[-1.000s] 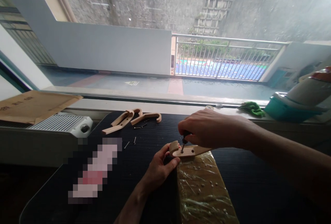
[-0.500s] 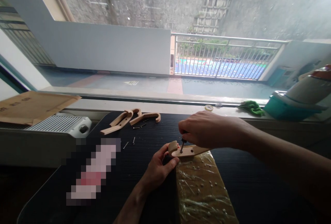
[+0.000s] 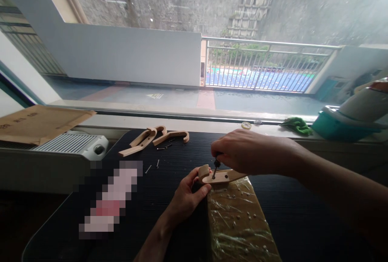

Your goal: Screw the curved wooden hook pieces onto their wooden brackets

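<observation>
A pale wooden hook point(image 3: 220, 176) lies across the far end of a block wrapped in brown tape point(image 3: 239, 217). My left hand point(image 3: 190, 191) grips the hook's curved end between thumb and fingers. My right hand point(image 3: 239, 151) is closed around a screwdriver point(image 3: 215, 169), whose handle is mostly hidden in the fist. The shaft points down, its tip at a hole near the curve. A second, dark hole shows farther right along the hook. Whether a screw head sits under the tip is too small to tell.
More wooden hooks point(image 3: 139, 143) lie at the back left of the black table point(image 3: 163, 229), with several loose screws point(image 3: 148, 169) near them. A green cloth point(image 3: 296, 126), a tape roll point(image 3: 246, 125) and a teal bin point(image 3: 335, 124) stand along the windowsill. A cardboard sheet point(image 3: 45, 122) covers a radiator.
The whole view has shifted slightly. Both hands keep their grips, and the screwdriver tip stays at the same hole.
</observation>
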`<move>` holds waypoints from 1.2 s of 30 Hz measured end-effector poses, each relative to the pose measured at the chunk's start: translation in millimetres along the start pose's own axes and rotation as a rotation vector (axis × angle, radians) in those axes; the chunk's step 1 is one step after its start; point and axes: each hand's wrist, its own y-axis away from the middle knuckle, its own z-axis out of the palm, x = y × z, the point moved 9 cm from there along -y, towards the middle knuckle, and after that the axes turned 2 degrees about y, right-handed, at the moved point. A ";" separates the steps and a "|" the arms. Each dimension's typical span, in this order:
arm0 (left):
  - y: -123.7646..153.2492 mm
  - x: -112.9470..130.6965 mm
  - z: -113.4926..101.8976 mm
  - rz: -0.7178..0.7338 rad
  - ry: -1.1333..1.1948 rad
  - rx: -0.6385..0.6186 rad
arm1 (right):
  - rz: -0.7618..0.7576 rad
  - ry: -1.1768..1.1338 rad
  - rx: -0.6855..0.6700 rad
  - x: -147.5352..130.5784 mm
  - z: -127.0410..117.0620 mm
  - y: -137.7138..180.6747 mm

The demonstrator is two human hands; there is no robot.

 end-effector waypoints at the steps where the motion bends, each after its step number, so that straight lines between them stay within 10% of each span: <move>1: -0.1 -0.8 0.1 -0.001 0.001 -0.002 | 0.011 -0.001 0.004 1.5 0.2 0.3; 36: -0.6 -1.4 -1.1 -0.006 -0.002 0.011 | -0.009 0.023 -0.029 -2.6 -5.7 4.6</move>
